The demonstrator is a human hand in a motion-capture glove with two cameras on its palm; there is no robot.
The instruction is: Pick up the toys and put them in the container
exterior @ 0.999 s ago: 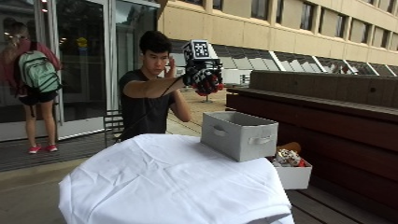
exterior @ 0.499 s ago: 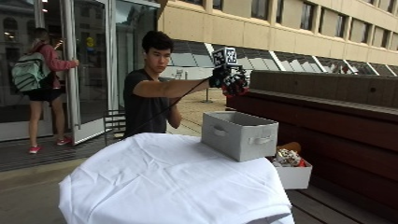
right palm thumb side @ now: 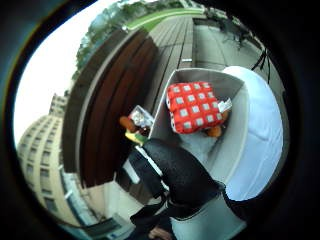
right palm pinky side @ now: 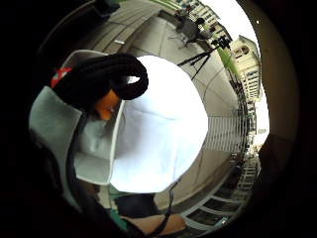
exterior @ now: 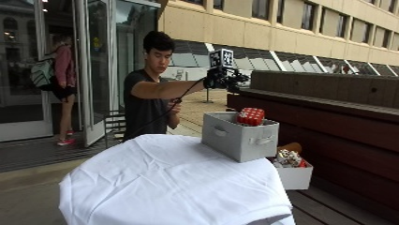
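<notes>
Now the red toy (exterior: 250, 116) is seen at the grey container's (exterior: 240, 137) rim.
Above it, clear of the table (exterior: 168, 183), the right hand (exterior: 224, 79) is held, grip apart and empty.

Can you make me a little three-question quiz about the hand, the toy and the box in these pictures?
1. True or false: the gloved right hand is holding the red checked toy.
2. Where is the toy? A) on the white tablecloth B) at the grey container opening C) on the wooden bench
3. Fill in: the hand hangs ___ the container.

Key: 1 false; 2 B; 3 above.
</notes>
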